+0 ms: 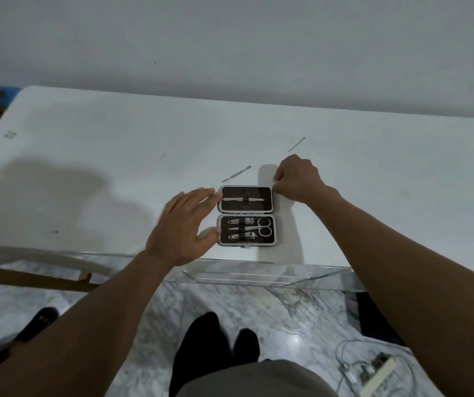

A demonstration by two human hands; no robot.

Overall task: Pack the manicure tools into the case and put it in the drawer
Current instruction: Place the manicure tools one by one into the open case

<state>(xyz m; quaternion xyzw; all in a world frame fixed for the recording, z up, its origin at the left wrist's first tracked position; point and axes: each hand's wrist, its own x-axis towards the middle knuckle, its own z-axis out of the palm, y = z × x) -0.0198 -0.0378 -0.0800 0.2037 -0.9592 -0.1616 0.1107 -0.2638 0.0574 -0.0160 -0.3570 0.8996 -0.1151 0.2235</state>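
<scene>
Lying open near the front edge of the white tabletop (115,144) is one manicure case (246,215), both halves facing up. The far half holds one pair of tweezers (243,199) under a strap. The near half holds one pair of scissors (254,227), two nail clippers (244,228) and what appear to be two slim tools, too small to identify.

Two loose tools lie on the tabletop beyond the case: one cuticle pusher (236,173) close to it, and one thin pick (296,145) farther back.

Left hand (184,224): spread flat, fingers touching the case's left side, gripping nothing. Right hand (298,179): fingers curled closed at the far half's right corner; whether it pinches anything cannot be determined.
</scene>
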